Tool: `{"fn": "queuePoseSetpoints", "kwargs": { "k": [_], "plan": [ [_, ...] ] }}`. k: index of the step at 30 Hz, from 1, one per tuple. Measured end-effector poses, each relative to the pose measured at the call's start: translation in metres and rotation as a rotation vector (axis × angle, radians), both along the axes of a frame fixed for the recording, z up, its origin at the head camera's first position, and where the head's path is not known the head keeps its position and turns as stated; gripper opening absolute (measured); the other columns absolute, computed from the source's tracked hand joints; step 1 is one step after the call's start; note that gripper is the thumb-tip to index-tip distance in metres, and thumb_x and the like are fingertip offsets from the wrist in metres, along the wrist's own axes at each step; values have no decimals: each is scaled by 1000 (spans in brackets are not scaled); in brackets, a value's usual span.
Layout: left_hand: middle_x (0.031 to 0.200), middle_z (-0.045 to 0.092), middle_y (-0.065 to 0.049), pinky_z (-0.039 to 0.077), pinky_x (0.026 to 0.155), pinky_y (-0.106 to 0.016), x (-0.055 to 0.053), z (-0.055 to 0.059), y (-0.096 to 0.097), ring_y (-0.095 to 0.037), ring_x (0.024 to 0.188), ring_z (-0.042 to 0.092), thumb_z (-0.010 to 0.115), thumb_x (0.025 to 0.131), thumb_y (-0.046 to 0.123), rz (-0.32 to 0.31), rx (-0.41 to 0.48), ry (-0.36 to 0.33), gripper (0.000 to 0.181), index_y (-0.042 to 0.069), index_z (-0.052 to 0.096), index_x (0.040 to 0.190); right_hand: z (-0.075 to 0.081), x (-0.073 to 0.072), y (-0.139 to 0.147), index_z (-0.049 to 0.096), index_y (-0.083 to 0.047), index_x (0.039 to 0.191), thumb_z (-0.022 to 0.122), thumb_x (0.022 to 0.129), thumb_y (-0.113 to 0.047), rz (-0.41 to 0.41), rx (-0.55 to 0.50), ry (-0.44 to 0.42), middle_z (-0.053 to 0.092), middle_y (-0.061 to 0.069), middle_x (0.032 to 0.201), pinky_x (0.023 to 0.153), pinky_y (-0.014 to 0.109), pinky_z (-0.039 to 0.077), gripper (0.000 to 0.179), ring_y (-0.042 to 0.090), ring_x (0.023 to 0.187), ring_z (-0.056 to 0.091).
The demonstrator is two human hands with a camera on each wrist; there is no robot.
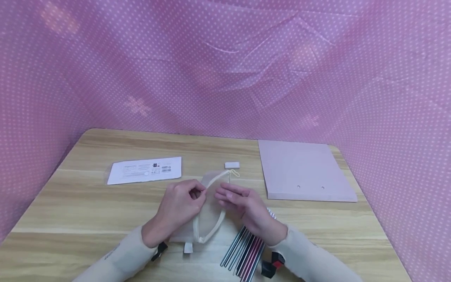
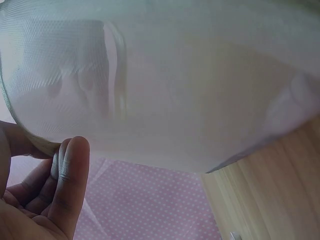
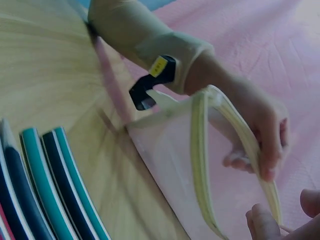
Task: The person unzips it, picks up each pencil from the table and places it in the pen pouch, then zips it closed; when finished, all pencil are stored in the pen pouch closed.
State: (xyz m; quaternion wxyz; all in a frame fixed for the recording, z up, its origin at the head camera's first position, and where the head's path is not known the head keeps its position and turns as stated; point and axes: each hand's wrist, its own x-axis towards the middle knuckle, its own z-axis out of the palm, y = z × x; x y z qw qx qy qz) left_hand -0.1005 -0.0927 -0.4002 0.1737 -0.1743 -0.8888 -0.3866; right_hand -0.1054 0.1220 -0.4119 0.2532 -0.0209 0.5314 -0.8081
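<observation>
A pale, see-through zip pouch [image 1: 210, 213] stands with its cream-zippered mouth spread wide. My left hand [image 1: 183, 199] pinches one zippered edge between thumb and fingers. In the left wrist view the sheer pouch wall [image 2: 165, 100] fills most of the picture. My right hand [image 1: 251, 207] is at the opposite side of the mouth, fingers nearly straight and pointing into the opening; whether they touch the edge I cannot tell. Below the right hand lie several pencils [image 1: 243, 254] in dark, teal and red metallic colours. The right wrist view shows their ends [image 3: 45, 185] on the table.
A white printed packet [image 1: 144, 170] lies at the left of the wooden table [image 1: 70, 211]. Behind the pouch is a small white block, like an eraser [image 1: 231, 165]. At the right sits a pale pink folder [image 1: 306, 168] with two holes. Pink dotted cloth [image 1: 225, 70] hangs around the table.
</observation>
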Motion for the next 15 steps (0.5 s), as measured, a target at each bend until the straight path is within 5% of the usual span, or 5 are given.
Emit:
{"fn": "queuePoseSetpoints", "kwargs": {
  "k": [7, 15],
  "plan": [
    [74, 72, 0, 54, 59, -17, -2, 0, -3, -3, 63, 59, 78, 79, 4, 25, -4, -29, 7, 8, 76, 85, 2, -9, 24, 36, 15, 147, 57, 98, -3, -37, 4, 87, 69, 16, 131, 104, 32, 53, 56, 16, 117, 71],
    [71, 70, 2, 52, 57, -17, -4, 0, -3, -2, 62, 58, 76, 79, 3, 32, 2, 13, 7, 9, 76, 82, -3, -25, 55, 43, 17, 141, 58, 93, 7, -112, 145, 187, 77, 1, 114, 99, 33, 56, 51, 14, 111, 73]
  ]
}}
